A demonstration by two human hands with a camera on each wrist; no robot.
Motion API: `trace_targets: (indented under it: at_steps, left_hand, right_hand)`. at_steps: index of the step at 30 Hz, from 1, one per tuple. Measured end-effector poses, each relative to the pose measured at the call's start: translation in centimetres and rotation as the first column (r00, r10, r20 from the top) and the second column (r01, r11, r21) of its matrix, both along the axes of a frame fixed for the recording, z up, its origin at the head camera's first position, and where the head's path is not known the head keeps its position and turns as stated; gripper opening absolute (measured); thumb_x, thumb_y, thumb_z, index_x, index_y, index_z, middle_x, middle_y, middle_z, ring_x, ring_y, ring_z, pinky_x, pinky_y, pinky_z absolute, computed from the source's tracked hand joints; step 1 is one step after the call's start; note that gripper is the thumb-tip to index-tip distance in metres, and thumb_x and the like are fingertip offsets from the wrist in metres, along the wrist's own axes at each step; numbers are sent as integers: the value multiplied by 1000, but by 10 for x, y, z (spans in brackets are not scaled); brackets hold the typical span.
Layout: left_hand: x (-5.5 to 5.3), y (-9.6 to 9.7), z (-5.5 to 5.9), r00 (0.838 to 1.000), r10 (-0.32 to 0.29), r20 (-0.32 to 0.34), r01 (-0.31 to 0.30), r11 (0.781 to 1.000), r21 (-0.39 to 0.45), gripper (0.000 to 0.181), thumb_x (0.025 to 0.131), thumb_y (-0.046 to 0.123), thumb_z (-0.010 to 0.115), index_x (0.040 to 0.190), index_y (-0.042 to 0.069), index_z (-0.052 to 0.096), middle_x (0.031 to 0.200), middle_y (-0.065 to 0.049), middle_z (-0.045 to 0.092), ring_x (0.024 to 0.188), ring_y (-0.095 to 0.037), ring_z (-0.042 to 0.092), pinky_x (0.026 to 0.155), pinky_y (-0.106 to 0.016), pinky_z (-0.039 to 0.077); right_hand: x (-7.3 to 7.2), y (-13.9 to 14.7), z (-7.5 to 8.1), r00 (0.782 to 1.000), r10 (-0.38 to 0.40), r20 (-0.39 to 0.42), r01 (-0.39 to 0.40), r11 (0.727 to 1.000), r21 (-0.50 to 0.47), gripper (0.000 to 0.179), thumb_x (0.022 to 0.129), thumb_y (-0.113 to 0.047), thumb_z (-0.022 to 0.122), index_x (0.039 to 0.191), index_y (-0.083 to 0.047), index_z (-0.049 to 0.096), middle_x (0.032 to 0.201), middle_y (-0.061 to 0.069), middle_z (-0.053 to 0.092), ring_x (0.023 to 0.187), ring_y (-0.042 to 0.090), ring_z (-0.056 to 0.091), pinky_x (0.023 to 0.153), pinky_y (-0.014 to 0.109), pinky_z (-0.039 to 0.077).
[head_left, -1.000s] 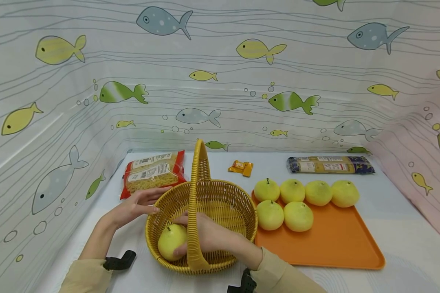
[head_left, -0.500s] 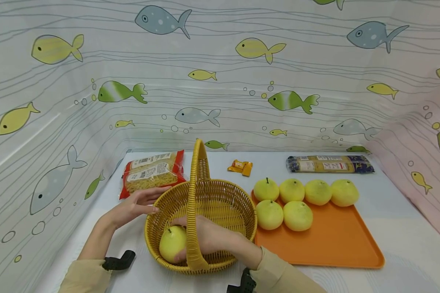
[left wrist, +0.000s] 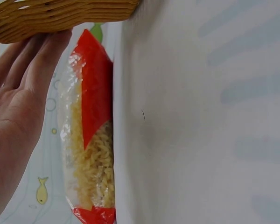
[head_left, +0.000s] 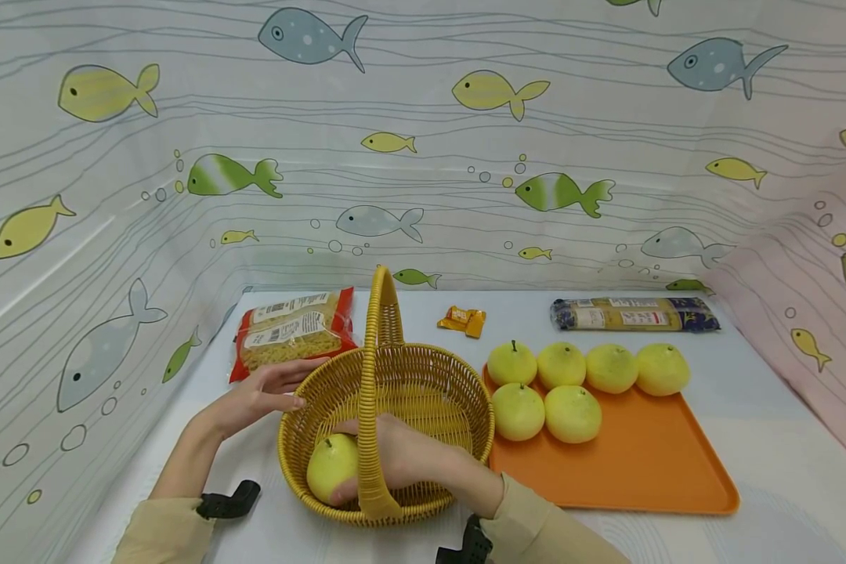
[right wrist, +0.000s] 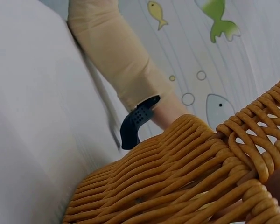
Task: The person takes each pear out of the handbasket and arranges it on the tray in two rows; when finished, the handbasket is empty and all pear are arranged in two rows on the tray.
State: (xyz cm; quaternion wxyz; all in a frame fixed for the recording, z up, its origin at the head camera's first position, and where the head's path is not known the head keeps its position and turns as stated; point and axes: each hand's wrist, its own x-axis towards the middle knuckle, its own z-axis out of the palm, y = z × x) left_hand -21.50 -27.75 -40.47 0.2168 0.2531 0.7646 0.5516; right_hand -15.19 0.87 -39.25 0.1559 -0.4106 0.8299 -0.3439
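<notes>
In the head view a yellow-green pear [head_left: 330,470] sits low in the left part of a woven basket [head_left: 461,380] with a tall handle. My right hand [head_left: 403,454] reaches in under the handle and grips this pear, thumb on the near side and fingers on the far side. Part of that hand is behind the handle, and the basket wall hides most of it in the right wrist view. On the basket's outer left side rests my left hand [head_left: 261,398], its fingers extended; the left wrist view shows their tips against the wicker [left wrist: 60,16].
Right of the basket, an orange tray [head_left: 648,462] carries several more pears [head_left: 573,414]. Behind the left hand lies a red-ended pasta bag [head_left: 292,333]. Small orange-wrapped sweets [head_left: 461,321] and a long spaghetti pack [head_left: 634,315] lie at the back, before a fish-patterned curtain [head_left: 423,180].
The pear in my right hand has shifted very slightly right and down inside the basket. My left hand keeps its place against the basket.
</notes>
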Motion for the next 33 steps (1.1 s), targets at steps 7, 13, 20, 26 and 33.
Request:
trace_targets:
  at_steps: [7,13,20,26,33]
  left_hand:
    - [1,-1,1,1000,6,3,-6,1000,7,60,96,6,58,152,2,38,153,-21,43,130,-3,53,100,-22,47]
    - [1,-1,-1,1000,15,16,-15,1000,-6,59,96,6,58,152,6,40,154,-18,43,131,-3,52,100,-22,46]
    - [1,-1,-1,1000,18,10,-18,1000,-9,59,96,6,58,152,7,41,155,-19,42,131,-1,51,100,-21,45]
    - [1,1,1,1000,-3,2,3,1000,16,59,96,5,57,152,1,38,154,-20,43,132,-2,51,100,-21,46]
    - [2,1,2,1000,8,10,-9,1000,13,59,96,5,58,152,2,39,153,-22,43,131,-2,52,100,-22,46]
  right_hand:
    - [-2,-1,-1,1000,22,-7,-22,1000,-17,68,81,-42,81,135,-7,58,106,-7,66,89,-4,57,75,12,46]
    - [-2,0,0,1000,29,-6,-29,999,-34,67,81,-40,82,134,-6,59,106,-6,67,88,-4,57,75,12,47]
    - [-4,4,3,999,44,11,-44,999,-9,63,79,-41,84,130,-10,64,102,-11,66,87,-5,57,76,13,47]
    - [-7,12,10,997,76,-2,-76,996,37,66,77,-41,86,131,-10,65,101,-12,68,86,-5,57,78,12,46]
    - [-8,18,16,990,135,32,-135,991,-17,41,79,-36,85,112,-18,69,85,-15,61,75,-5,51,73,13,48]
